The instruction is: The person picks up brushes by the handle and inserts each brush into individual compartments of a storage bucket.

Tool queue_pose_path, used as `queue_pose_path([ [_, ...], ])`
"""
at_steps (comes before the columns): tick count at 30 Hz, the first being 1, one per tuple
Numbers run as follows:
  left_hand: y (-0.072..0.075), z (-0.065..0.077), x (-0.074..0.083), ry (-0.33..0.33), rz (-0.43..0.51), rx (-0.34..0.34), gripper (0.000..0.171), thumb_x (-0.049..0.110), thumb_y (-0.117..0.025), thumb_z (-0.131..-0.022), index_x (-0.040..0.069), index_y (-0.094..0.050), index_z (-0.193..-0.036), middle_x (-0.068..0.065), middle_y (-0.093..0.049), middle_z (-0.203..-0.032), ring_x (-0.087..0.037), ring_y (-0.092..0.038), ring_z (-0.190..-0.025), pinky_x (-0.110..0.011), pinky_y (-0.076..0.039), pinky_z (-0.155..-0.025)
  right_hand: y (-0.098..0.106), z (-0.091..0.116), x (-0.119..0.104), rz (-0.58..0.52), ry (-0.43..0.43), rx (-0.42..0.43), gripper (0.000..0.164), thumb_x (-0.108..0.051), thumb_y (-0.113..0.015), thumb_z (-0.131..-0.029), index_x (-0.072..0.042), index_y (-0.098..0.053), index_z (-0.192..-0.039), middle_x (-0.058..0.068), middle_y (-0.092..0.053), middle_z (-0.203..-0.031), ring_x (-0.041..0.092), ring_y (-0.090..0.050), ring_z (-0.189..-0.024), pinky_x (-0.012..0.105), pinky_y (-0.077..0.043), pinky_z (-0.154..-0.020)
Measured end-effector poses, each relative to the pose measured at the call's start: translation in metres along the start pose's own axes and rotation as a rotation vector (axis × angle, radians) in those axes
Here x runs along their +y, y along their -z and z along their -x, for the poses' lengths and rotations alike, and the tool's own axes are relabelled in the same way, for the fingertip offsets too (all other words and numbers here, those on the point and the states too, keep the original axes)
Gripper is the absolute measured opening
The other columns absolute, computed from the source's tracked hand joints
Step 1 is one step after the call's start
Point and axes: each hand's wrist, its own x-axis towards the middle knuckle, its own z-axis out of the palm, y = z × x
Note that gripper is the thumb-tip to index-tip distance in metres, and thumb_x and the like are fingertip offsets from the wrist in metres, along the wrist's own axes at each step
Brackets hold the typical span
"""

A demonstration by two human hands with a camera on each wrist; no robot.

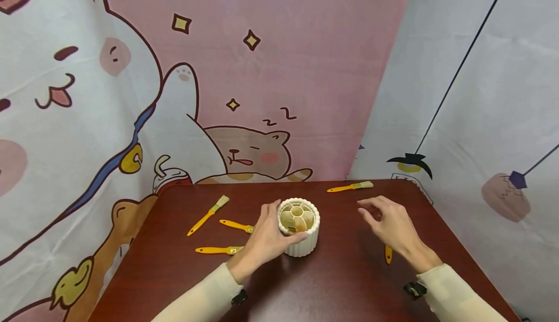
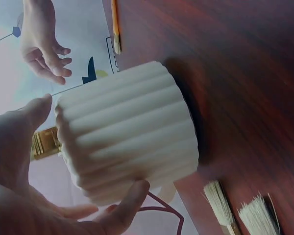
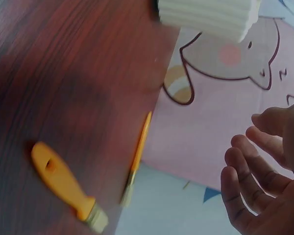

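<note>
Cream cup (image 1: 302, 245) gripped between thumb and fingers of left hand (image 1: 267, 234), upright on tabletop (image 1: 340, 288). Right hand (image 1: 393, 225) empty, fingers loosely bent, thumb apart, right of cup. Brush-like piece (image 1: 301, 224) inside cup; compartment unclear to me. Farther out: three brushes (image 1: 210, 213) left, far brush (image 1: 351, 187), near brush (image 1: 388, 254) under right wrist. I judge step as filling cup; next move likely calls for pinching another handle.
</note>
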Motion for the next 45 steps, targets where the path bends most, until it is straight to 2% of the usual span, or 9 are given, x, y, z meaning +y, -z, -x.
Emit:
queue_pose_path([
  [6,-0.002,0.001,0.004,0.004,-0.047,0.034,0.122,0.063,-0.103,-0.082,-0.005,-0.049,-0.167,-0.026,-0.06,-0.149,-0.042,-0.074,-0.126,-0.059,-0.066,-0.107,0.007,0.005,0.024,0.032,-0.106,-0.058,0.022,-0.017,-0.089,-0.104,-0.013,-0.088,-0.125,0.014,-0.086,-0.121,0.021,-0.077,-0.081,0.026,-0.053,-0.06],
  [11,-0.003,0.002,0.004,-0.012,-0.05,0.035,0.117,0.06,-0.104,-0.082,-0.007,-0.052,-0.163,-0.026,-0.061,-0.144,-0.04,-0.074,-0.121,-0.057,-0.066,-0.103,0.01,0.011,0.044,0.044,-0.18,-0.093,0.023,-0.019,-0.087,-0.106,-0.012,-0.087,-0.127,0.015,-0.086,-0.118,0.026,-0.082,-0.086,0.027,-0.055,-0.061],
  [13,-0.003,0.002,0.004,-0.014,-0.047,0.032,0.116,0.06,-0.104,-0.083,-0.007,-0.053,-0.162,-0.025,-0.061,-0.143,-0.039,-0.073,-0.121,-0.057,-0.066,-0.104,0.01,0.013,0.052,0.054,-0.2,-0.105,0.023,-0.021,-0.087,-0.106,-0.011,-0.087,-0.127,0.015,-0.086,-0.116,0.03,-0.081,-0.09,0.027,-0.054,-0.061],
  [20,-0.002,0.001,0.004,-0.023,-0.038,0.022,0.114,0.058,-0.105,-0.084,-0.006,-0.053,-0.163,-0.025,-0.061,-0.143,-0.037,-0.073,-0.122,-0.056,-0.065,-0.104,0.011,0.02,0.073,0.074,-0.314,-0.202,0.029,-0.029,-0.084,-0.109,-0.009,-0.085,-0.131,0.019,-0.087,-0.121,0.026,-0.074,-0.088,0.031,-0.051,-0.061],
  [24,-0.001,0.0,0.005,-0.023,-0.022,0.006,0.113,0.056,-0.104,-0.085,-0.006,-0.053,-0.164,-0.025,-0.061,-0.145,-0.038,-0.073,-0.124,-0.058,-0.065,-0.106,0.013,0.023,0.084,0.095,-0.385,-0.243,0.032,-0.032,-0.082,-0.11,-0.007,-0.085,-0.128,0.019,-0.086,-0.115,0.028,-0.074,-0.088,0.035,-0.053,-0.062],
  [32,0.002,-0.001,0.004,-0.013,-0.001,-0.017,0.116,0.055,-0.104,-0.085,-0.007,-0.05,-0.167,-0.027,-0.06,-0.149,-0.041,-0.072,-0.13,-0.059,-0.063,-0.112,0.015,0.027,0.098,0.101,-0.502,-0.325,0.034,-0.034,-0.083,-0.107,-0.002,-0.083,-0.117,0.011,-0.083,-0.099,0.025,-0.071,-0.082,0.04,-0.056,-0.063],
  [39,0.003,-0.003,0.001,-0.01,0.006,-0.035,0.115,0.055,-0.104,-0.085,-0.004,-0.05,-0.168,-0.025,-0.061,-0.152,-0.043,-0.071,-0.135,-0.06,-0.061,-0.116,0.014,0.026,0.104,0.091,-0.591,-0.412,0.051,-0.049,-0.086,-0.105,0.0,-0.082,-0.116,0.018,-0.082,-0.104,0.03,-0.068,-0.081,0.042,-0.053,-0.062],
  [45,0.006,-0.005,0.0,0.001,0.017,-0.055,0.116,0.053,-0.105,-0.084,-0.006,-0.051,-0.168,-0.026,-0.062,-0.155,-0.045,-0.068,-0.141,-0.063,-0.059,-0.12,0.008,0.026,0.108,0.087,-0.613,-0.436,0.063,-0.061,-0.088,-0.1,0.0,-0.084,-0.115,0.022,-0.083,-0.108,0.033,-0.07,-0.081,0.047,-0.056,-0.063],
])
